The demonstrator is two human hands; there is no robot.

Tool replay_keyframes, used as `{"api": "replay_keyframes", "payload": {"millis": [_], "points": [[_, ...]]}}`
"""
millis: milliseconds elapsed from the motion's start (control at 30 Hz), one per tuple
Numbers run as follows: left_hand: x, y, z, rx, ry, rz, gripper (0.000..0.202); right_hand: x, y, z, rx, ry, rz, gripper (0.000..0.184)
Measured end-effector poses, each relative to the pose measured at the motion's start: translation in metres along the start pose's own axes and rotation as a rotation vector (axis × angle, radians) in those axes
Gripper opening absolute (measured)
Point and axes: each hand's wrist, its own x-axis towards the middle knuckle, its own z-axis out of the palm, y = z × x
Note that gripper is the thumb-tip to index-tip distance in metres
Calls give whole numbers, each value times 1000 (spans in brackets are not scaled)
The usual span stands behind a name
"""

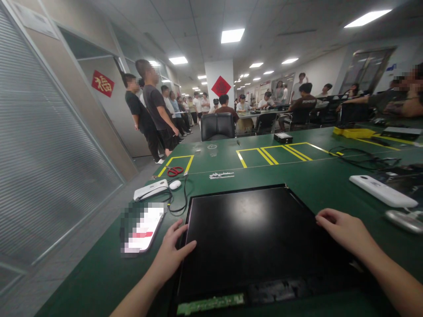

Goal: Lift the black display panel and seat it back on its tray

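A black LCD panel (pixel 251 237) lies flat, screen up, on the green table in front of me, with a green circuit board (pixel 211 304) along its near edge. At the panel's left side, my left hand (pixel 173 246) grips the frame, thumb over the screen and fingers along the outer edge. My right hand (pixel 340 226) pinches the right edge between thumb and curled fingers. The undersides of the panel and the fingertips beneath its edge are hidden.
Left of the panel lie a lit phone (pixel 145 229), a white power bank (pixel 151 190), a white mouse-like piece (pixel 175 185) and red-handled scissors (pixel 175 171). To the right sit a white device (pixel 381 190) and black cables (pixel 363 158). People stand and sit beyond the table.
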Motion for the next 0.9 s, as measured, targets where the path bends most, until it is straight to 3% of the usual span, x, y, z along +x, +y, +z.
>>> {"api": "replay_keyframes", "payload": {"millis": [367,900], "points": [[3,-6,-2,49,-25,1,52,1,-5,-3,10,-21,24,31],[8,-16,1,326,-83,68,68,1,-6,-2,18,-43,48,34]]}}
